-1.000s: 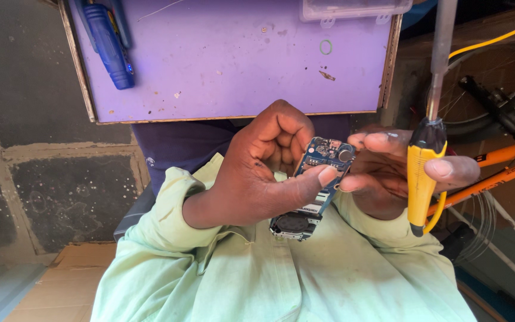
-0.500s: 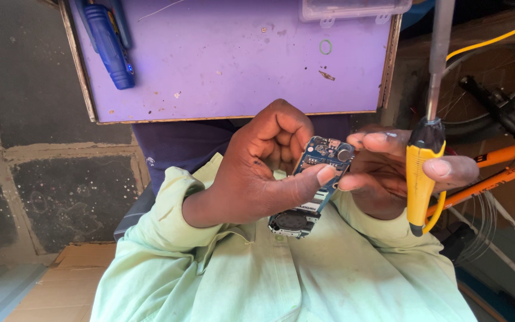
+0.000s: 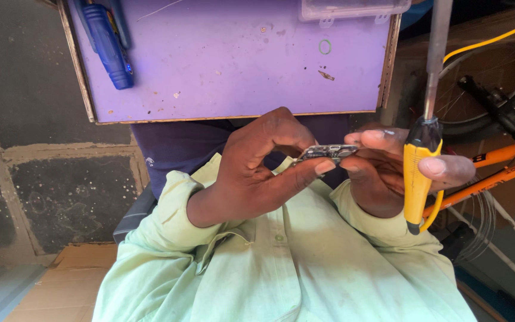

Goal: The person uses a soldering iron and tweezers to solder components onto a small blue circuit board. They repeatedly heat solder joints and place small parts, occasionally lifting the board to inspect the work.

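My left hand (image 3: 257,173) pinches a small phone circuit board (image 3: 327,152) between thumb and fingers. The board is turned edge-on to the camera, so only its thin metal side shows. My right hand (image 3: 382,173) touches the board's right end with its fingertips. That hand also grips a screwdriver (image 3: 419,173) with a yellow handle, its steel shaft pointing up past the top of the frame. Both hands hover over my lap, above my pale green shirt (image 3: 287,262).
A purple work board (image 3: 239,71) lies just beyond the hands, with a blue tool (image 3: 108,45) at its left end and a clear plastic box (image 3: 353,9) at its far edge. An orange bicycle frame (image 3: 508,161), a wheel and a yellow cable stand at the right.
The circuit board has been tilted from face-on, with its blue side showing, to edge-on. The hands and screwdriver have stayed almost in place.
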